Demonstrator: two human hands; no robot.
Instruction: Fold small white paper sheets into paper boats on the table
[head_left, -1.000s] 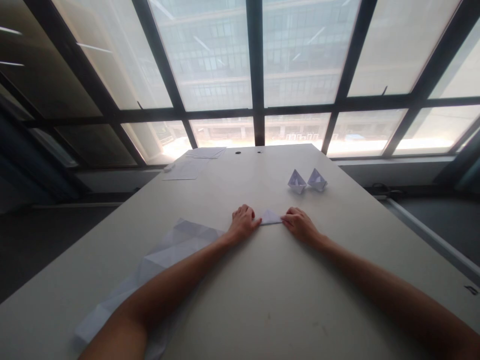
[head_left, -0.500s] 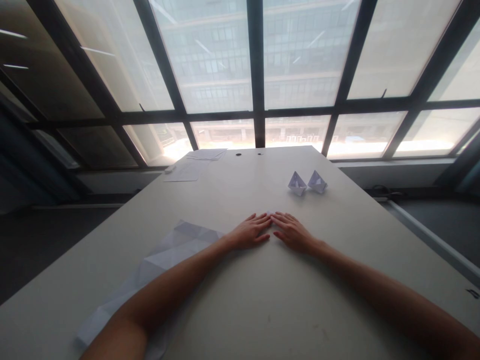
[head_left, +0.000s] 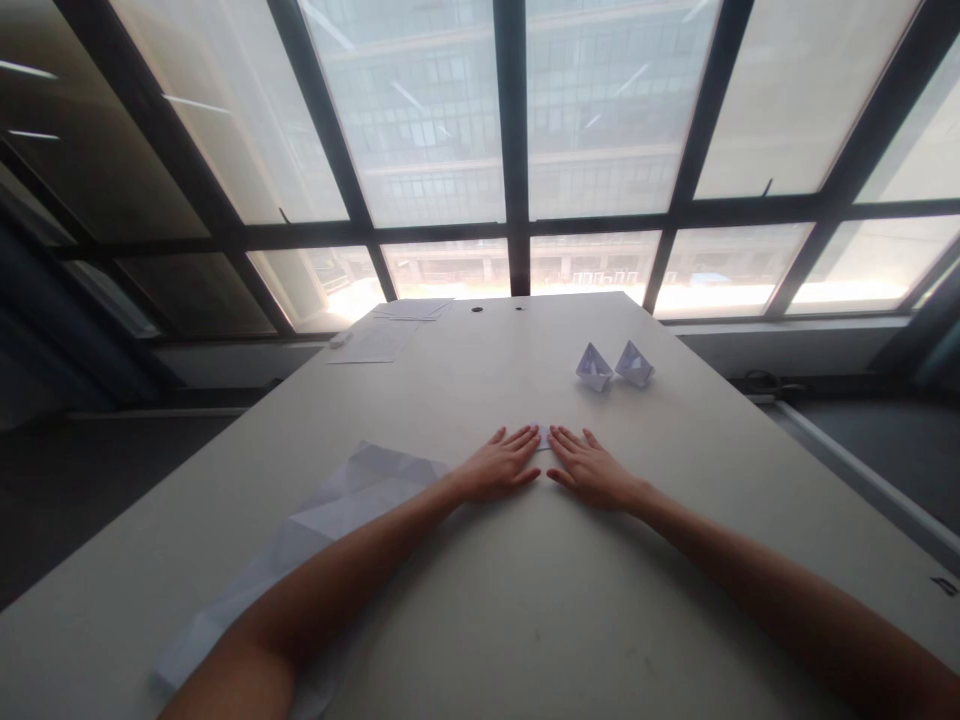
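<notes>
A small piece of folded white paper (head_left: 544,438) lies flat on the table, mostly covered by my fingers. My left hand (head_left: 501,464) presses on its left part with fingers stretched out. From the other side, my right hand (head_left: 589,468) lies flat with its fingertips on the paper's right part. A narrow strip of the paper shows between the two hands. Beyond my right hand stand two folded paper boats, the left boat (head_left: 594,368) and the right boat (head_left: 634,365), close together. Beneath my left forearm lies a large creased sheet of paper (head_left: 330,515).
The white table (head_left: 480,590) reaches up to a dark-framed window (head_left: 512,150). Flat paper sheets (head_left: 367,344) lie at its far left, with a small whitish object (head_left: 340,341) beside them. A small dark item (head_left: 945,586) is near the right edge.
My right hand's fingertips have slid slightly to the right, away from the left hand, so more of the folded paper shows. My left hand has stayed nearly in place.
</notes>
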